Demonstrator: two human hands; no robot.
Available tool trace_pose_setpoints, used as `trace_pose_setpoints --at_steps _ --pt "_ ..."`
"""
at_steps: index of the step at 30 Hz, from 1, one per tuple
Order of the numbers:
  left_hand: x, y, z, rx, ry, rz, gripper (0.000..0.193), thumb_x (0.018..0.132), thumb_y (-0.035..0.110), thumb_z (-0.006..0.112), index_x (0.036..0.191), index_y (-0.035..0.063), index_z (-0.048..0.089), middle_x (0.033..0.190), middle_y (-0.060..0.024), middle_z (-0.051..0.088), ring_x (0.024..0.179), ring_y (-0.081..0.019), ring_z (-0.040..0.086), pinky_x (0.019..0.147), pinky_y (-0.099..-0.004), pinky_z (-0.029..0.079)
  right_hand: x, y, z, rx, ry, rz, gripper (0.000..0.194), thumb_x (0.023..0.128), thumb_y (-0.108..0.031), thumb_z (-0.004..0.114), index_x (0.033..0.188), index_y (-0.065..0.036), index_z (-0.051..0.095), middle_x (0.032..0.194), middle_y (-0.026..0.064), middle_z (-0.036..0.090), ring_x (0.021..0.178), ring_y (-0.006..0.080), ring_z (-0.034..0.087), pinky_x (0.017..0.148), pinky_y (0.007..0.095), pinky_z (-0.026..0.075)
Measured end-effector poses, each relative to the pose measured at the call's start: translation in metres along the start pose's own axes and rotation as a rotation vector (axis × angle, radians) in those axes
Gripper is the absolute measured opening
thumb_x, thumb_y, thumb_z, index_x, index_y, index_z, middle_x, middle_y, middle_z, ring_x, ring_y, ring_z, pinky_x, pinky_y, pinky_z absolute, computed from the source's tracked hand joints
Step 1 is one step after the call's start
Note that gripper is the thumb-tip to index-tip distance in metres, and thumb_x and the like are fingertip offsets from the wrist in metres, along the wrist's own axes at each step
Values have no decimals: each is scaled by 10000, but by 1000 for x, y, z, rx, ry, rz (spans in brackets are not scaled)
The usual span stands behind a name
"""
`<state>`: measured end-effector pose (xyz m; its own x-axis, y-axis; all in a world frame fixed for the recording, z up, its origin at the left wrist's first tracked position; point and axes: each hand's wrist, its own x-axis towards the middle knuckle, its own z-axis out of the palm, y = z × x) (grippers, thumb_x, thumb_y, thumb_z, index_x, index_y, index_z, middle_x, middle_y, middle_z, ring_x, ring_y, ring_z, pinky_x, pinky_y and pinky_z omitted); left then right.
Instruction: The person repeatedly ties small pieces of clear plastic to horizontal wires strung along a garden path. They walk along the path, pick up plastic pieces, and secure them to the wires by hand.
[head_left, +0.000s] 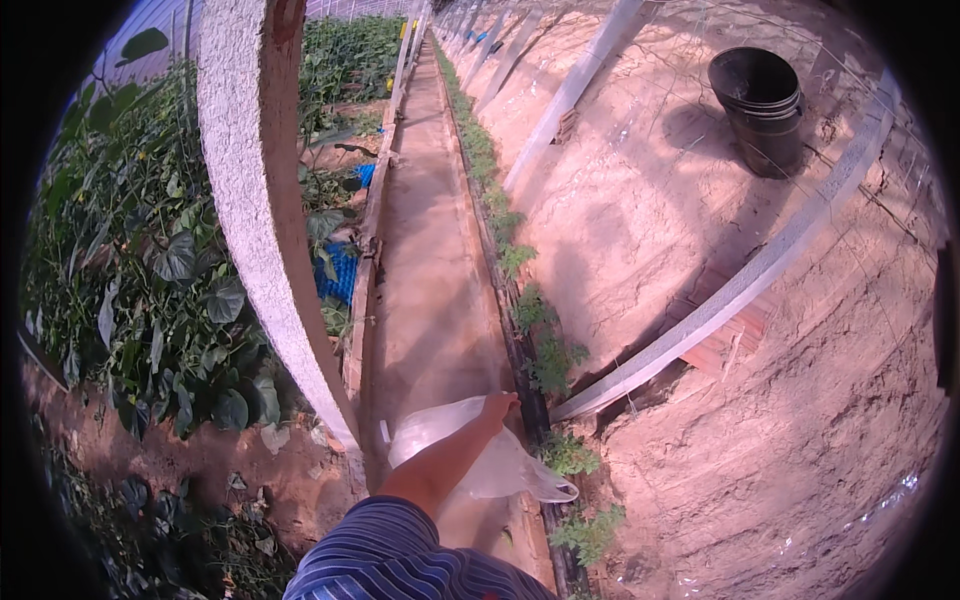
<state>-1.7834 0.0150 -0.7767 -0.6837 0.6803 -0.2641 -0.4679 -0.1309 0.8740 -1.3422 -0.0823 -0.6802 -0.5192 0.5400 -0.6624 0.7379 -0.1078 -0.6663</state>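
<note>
From the lower left my left arm, in a blue striped short sleeve, reaches forward over a narrow concrete path (427, 300). At its end my left hand (501, 407) is closed on a translucent white plastic bag (495, 469). The bag hangs partly behind the forearm, and a looped handle of it sticks out to the right, close to the low green plants. What the bag holds cannot be told. My right hand is out of view.
A pale concrete post (255, 150) rises close on the left, before leafy vine plants (180, 277). Low plants (551, 360) and a black pipe (529, 382) line the path's right edge. Slanted posts (720, 300) lean on the earthen slope, where a black bucket (765, 135) stands.
</note>
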Motion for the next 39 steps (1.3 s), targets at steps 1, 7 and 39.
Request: trace_pose_setpoints --at_steps 1,7,39 --pt "15 15 -4 -41 33 -41 130 829 186 664 808 65 623 763 -49 636 699 -167 588 642 -326 452 8 -16 4 5 -3 -1 348 920 -241 591 1159 12 592 930 155 688 835 223 679 732 322 538" --pt "76 61 -38 -218 119 -163 209 791 236 628 901 58 639 859 -75 622 838 -181 562 755 -346 425 42 -79 13 -27 -17 5 347 916 -250 593 1151 5 600 933 152 689 841 222 677 739 324 534" --pt "-386 531 -111 194 -1768 1226 250 912 199 554 1102 68 649 620 -45 573 431 -75 463 362 -219 320 57 -49 -6 -237 -103 54 344 894 -298 604 1109 -32 637 948 133 693 871 219 667 773 330 518"
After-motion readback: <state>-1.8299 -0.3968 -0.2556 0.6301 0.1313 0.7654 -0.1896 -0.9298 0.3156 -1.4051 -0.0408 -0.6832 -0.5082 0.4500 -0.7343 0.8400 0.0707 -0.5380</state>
